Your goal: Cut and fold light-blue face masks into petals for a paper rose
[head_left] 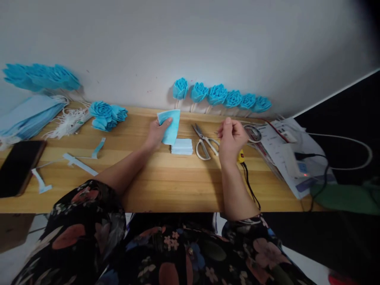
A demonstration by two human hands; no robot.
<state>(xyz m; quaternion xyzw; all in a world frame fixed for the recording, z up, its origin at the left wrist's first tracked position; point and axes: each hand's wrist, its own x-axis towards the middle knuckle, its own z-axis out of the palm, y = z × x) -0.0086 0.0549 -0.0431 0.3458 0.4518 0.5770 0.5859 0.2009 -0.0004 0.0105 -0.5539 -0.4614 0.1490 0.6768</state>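
My left hand (155, 133) is closed on a blue rectangular piece of mask fabric (172, 127), thumb on top. The piece is raised over the desk and overlaps the corner of a small stack of pale blue pieces (183, 147). My right hand (232, 138) is lifted to the right of the scissors (203, 147), its fingers curled together in a pinch. Whatever may be between those fingertips is too small to make out. The scissors have white handles and lie with their blades pointing away from me.
Blue fabric flowers (217, 95) on sticks lean along the wall, with more flowers (103, 114) at left. Face masks (32, 114), cut-off strips (79, 163) and a phone (20, 168) lie left. At right are a tape roll (253, 133), papers (276, 152) and a cabled white device (293, 162).
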